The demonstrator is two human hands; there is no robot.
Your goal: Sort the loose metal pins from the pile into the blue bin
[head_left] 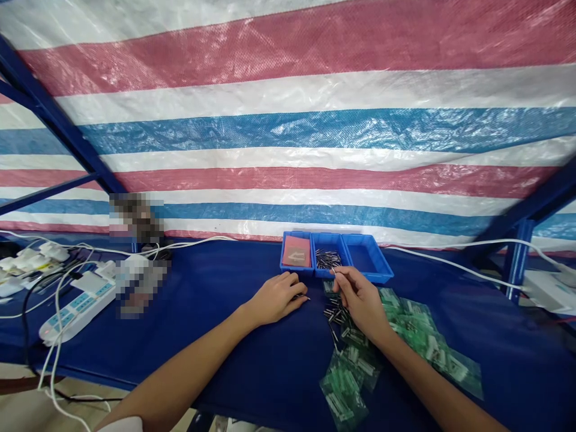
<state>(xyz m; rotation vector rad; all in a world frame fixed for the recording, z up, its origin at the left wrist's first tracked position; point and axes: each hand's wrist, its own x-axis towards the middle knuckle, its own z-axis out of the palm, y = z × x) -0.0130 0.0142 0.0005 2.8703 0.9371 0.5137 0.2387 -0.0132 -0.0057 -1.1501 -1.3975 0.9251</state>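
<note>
My left hand (279,298) rests on the blue table with its fingers curled; a thin dark sliver shows by the fingertips, too small to name. My right hand (360,300) is closed in a pinch at the front edge of the middle blue bin (318,273). A tiny pale tip shows at its fingers, and I cannot make out what it belongs to. Thin dark metal pins (327,258) fill that bin. More loose dark pins (335,312) lie on the table under and beside my right hand. Small clear bags with green-and-white contents (344,384) lie near my right wrist.
The left blue bin (283,264) holds a pink piece with an arrow shape; another blue bin (382,270) adjoins on the right. More green bags (418,330) lie beyond my right forearm. At left are a power strip (78,309) and cables. A striped sheet (288,138) hangs behind.
</note>
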